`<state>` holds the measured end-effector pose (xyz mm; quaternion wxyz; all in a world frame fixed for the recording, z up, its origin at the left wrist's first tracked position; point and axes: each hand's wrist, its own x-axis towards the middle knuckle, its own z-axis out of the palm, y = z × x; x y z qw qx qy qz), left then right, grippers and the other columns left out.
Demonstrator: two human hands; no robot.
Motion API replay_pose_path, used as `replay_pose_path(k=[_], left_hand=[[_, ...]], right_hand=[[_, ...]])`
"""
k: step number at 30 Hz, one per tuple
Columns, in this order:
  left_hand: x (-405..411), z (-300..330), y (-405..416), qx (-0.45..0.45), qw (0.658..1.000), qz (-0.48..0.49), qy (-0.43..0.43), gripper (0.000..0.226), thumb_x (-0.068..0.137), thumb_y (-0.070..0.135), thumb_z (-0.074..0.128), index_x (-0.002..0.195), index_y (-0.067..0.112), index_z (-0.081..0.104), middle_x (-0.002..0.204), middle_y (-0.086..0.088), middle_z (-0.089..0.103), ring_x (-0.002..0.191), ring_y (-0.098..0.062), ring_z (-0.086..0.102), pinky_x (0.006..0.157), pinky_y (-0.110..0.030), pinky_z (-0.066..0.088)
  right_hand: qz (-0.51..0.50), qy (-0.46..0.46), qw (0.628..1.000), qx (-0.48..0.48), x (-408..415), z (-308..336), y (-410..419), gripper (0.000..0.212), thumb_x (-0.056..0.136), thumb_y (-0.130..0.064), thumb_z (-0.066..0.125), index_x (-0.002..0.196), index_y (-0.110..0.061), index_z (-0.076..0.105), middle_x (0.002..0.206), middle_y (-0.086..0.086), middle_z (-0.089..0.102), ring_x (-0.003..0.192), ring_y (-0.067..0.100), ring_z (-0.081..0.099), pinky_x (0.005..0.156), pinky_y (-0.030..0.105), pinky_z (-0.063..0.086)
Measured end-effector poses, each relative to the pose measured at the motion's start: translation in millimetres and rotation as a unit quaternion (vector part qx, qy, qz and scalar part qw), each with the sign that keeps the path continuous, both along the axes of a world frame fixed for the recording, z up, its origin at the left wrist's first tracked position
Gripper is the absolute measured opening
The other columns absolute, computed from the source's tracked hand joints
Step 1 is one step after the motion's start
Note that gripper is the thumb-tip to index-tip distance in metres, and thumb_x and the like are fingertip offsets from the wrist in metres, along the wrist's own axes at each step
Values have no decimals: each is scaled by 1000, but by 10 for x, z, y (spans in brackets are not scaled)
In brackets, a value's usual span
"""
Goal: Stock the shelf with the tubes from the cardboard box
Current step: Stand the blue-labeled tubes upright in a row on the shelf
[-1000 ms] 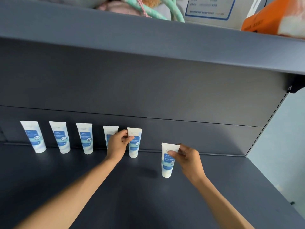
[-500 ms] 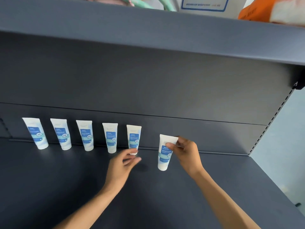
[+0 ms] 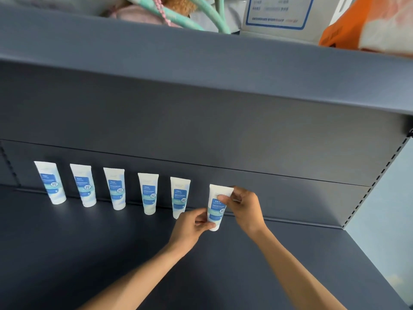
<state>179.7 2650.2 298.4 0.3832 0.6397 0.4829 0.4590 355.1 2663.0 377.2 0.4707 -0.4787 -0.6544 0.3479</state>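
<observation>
A dark grey metal shelf (image 3: 67, 253) carries a row of white plastic tubes with blue labels, set cap-down along its rear edge against the grey back panel (image 3: 201, 130). From the left rear corner rightward, five such tubes are seen standing free and evenly spaced: the first tube (image 3: 50, 182), the second tube (image 3: 83, 185), the third tube (image 3: 114, 188), the fourth tube (image 3: 148, 193) and the fifth tube (image 3: 180, 196). The foot of the fifth tube is partly hidden by the left hand (image 3: 192, 227).

A sixth tube (image 3: 218, 208) is held upright just right of the fifth, slightly forward of the row, its cap at the shelf surface; whether it touches cannot be told. Its lower part is pinched by the fingers of the left hand, and its flat upper end is pinched by the thumb and fingers of the right hand (image 3: 244, 208).

The right rear corner of the shelf is bounded by a slotted upright (image 3: 375, 182). Above, an upper grey shelf (image 3: 201, 61) overhangs; on it are seen teal cords (image 3: 190, 19), a white carton with a blue-framed label (image 3: 277, 14) and an orange packet (image 3: 348, 27).
</observation>
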Motion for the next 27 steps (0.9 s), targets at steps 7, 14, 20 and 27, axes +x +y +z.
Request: replay_pose_path(k=[7,14,20,27], left_hand=[[41,17,312,4,997,38,65,26,86,13,77,112,15,72,107,9,77,99,0,71,92,-26,56],[46,-122,459,-26,993,58,96,25,86,3,72,111,10,72,105,5,77,99,-3,70,95,-32,55],[41,-185,478,-15,991,53,122,29,87,9,73,116,14,71,105,12,76,96,6,69,89,-14,52],[22,-192,474,-1,987,53,152,31,89,15,72,120,13,69,111,8,75,102,-1,69,95,-27,54]], right_hand=[[-6,-16,1000,-10,-79,-32,356,10,85,-17,76,87,-8,72,82,4,75,70,13,64,68,31,53],[-5,-31,999,-34,-116,-240,536,27,85,-20,77,86,5,66,85,22,70,69,16,53,65,32,45],[-9,-33,999,-38,-90,-310,587,34,85,-24,77,87,7,64,82,22,69,67,14,48,64,33,44],[-11,-41,999,-28,-119,-323,592,23,85,-23,77,82,-3,66,78,9,72,64,7,55,62,26,48]])
